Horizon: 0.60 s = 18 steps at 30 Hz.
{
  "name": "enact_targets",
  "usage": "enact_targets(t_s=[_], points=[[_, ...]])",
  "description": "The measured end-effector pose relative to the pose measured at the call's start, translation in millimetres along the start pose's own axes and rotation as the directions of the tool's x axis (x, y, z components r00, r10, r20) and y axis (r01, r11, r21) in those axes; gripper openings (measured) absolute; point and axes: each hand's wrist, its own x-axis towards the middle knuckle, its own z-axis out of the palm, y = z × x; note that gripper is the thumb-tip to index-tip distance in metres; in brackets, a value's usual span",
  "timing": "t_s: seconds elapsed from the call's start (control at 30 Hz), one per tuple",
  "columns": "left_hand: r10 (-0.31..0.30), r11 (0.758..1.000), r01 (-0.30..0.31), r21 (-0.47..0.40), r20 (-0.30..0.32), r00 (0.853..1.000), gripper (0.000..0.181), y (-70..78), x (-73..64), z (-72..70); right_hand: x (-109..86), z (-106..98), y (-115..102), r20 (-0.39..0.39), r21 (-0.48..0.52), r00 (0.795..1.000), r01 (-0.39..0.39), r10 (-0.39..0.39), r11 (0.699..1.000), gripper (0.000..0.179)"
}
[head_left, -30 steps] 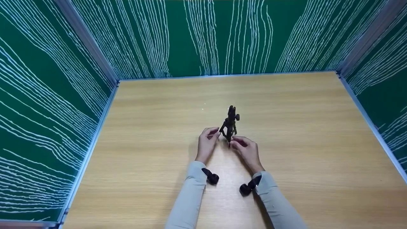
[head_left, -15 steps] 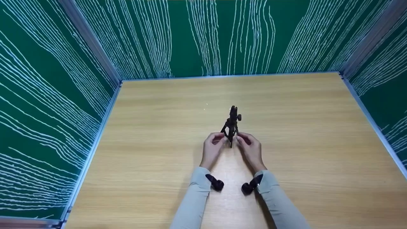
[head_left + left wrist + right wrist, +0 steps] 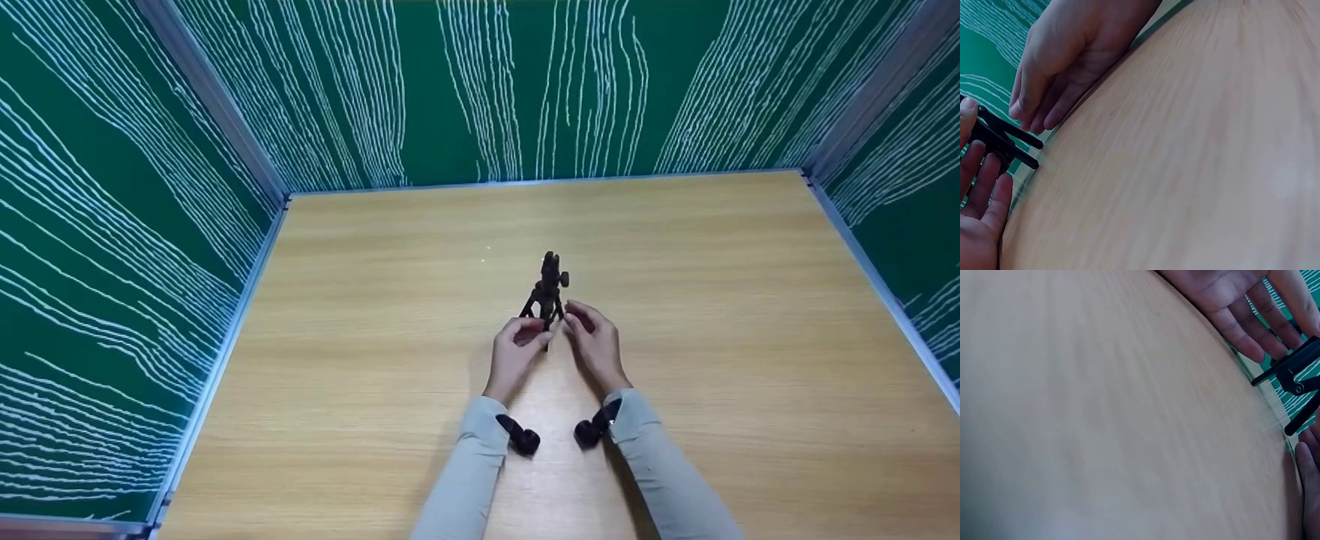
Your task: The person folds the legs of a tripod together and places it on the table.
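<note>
Tripod (image 3: 550, 281) beside our empty, half-curled right hand (image 3: 598, 349) seems light, best held where our left hand (image 3: 514, 361) pinches: a leg (image 3: 1022, 155).

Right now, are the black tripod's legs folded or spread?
Spread, at least partly: the black tripod has legs angled apart, gaps between them.

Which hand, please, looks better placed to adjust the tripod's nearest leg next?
Probably the left hand: it seems to pinch the nearest leg of the tripod, whereas the right hand is beside the right leg.
</note>
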Motion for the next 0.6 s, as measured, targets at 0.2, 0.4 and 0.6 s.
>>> enact_targets(t_s=[0.2, 0.4, 0.6], points=[[0.002, 1.000, -0.002, 0.006, -0.017, 1.000, 0.021, -23.8, 8.2, 3.7, 4.1, 2.0, 2.1, 0.029, -0.065, 0.998, 0.062, -0.060, 0.996, 0.029], [0.015, 1.000, -0.015, 0.022, -0.014, 1.000, 0.020, -38.2, 11.9, 2.8, 3.1, 3.7, 4.1, 0.012, -0.094, 0.996, 0.090, -0.089, 0.992, 0.024], [0.052, 0.998, -0.051, 0.032, -0.013, 0.999, 0.019, -40.6, 11.2, -0.4, 1.4, 6.3, 7.0, -0.034, -0.096, 0.991, 0.125, -0.129, 0.987, 0.021]])
